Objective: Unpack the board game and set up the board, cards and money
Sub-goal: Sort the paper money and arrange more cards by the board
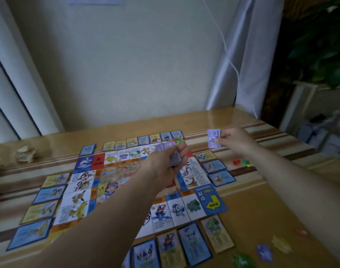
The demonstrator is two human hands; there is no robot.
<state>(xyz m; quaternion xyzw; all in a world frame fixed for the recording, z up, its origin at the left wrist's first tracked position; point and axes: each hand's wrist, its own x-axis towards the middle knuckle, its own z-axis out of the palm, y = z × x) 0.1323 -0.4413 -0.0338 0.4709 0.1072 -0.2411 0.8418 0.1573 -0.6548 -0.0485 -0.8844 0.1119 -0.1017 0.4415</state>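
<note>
One note (214, 138), illegible, in right hand (233, 141); left hand (168, 168) grips wad (164, 146).

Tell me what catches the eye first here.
The colourful board fills the middle of the table, ringed by cards along all four sides. Above it, the left hand grips a wad of purple notes, while the right hand pinches a single note out to the right.

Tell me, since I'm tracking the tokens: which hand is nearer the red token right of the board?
Right. The right hand hovers just beyond the red token; the left hand is over the board, well to its left.
</note>
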